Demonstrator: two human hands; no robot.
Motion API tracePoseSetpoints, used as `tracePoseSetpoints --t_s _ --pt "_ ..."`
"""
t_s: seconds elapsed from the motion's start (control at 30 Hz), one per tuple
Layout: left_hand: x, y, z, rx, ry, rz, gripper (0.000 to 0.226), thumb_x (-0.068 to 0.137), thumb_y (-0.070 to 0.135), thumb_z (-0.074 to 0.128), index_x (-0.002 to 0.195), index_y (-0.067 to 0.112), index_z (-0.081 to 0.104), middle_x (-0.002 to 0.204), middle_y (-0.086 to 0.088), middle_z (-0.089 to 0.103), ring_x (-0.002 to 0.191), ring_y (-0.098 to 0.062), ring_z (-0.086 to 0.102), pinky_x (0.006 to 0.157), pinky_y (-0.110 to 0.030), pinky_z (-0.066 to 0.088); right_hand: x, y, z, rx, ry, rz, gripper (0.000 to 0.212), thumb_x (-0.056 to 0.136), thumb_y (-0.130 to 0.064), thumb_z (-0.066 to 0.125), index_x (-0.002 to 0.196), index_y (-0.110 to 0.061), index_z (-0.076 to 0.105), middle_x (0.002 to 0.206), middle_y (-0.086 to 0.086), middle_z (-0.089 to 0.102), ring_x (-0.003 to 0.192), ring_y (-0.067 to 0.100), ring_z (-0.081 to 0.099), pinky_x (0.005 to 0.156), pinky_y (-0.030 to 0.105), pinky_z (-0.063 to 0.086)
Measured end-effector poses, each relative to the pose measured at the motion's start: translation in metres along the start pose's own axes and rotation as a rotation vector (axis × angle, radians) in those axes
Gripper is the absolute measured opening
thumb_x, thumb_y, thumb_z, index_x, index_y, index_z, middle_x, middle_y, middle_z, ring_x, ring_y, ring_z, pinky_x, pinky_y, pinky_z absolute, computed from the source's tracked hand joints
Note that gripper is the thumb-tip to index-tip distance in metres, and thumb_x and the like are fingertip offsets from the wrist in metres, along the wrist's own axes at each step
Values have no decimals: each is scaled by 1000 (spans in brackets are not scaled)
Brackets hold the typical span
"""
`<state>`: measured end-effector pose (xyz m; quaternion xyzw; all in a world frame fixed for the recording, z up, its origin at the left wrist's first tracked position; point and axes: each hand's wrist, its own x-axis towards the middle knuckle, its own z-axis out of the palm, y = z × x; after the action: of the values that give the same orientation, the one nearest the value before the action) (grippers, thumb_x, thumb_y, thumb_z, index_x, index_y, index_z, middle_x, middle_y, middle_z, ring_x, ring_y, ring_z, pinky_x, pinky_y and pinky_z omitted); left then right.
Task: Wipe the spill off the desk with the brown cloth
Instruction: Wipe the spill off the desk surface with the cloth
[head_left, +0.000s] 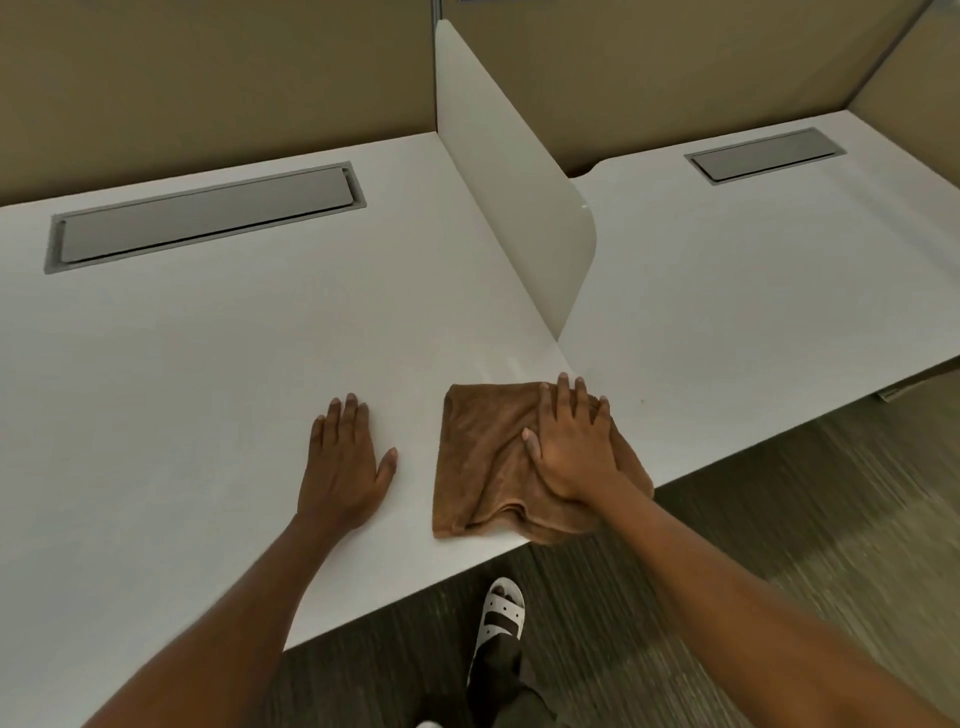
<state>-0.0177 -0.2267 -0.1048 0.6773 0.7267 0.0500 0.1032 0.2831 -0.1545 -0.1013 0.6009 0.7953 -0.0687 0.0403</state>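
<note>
On the flat white desk, near its front edge, lies the folded brown cloth. Your right hand presses flat on top of it, fingers spread wide and gripping nothing. Your left hand rests flat on the bare desk just beside the cloth, not touching it, fingers open too. A white upright divider panel stands behind the cloth. One corner of the cloth hangs a little over the desk edge. Below, your foot wears a white sandal on the striped carpet.
</note>
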Motion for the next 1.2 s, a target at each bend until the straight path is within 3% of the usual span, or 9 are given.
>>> tracePoseSetpoints --t_s 0.33,0.53,0.93,1.2 --pt "2 0 5 83 -12 10 81 91 57 18 151 2 17 161 -18 12 149 -33 2 121 -48 7 72 -21 -15 -3 31 -31 72 95 -54 15 151 -8 13 159 24 11 145 43 9 113 66 9" --pt "2 -1 5 50 -11 1 79 91 56 13 151 3 18 161 -17 12 149 -31 1 121 -47 7 93 -49 -19 -3 46 -99 69 95 -53 20 152 -14 14 158 24 14 145 44 10 112 68 6" --pt "0 1 -2 -19 -17 -20 78 93 54 3 150 5 24 160 -15 17 149 -31 6 121 -46 8 20 -53 -4 8 46 -252 73 91 -65 16 150 -22 22 158 23 17 144 45 11 109 72 2" --pt "-1 1 -1 56 -65 -3 86 89 60 -3 151 3 16 161 -17 10 149 -32 2 120 -46 5 -46 -38 9 6 27 -284 77 90 -67 16 151 -20 18 158 22 15 145 44 7 109 70 -3"
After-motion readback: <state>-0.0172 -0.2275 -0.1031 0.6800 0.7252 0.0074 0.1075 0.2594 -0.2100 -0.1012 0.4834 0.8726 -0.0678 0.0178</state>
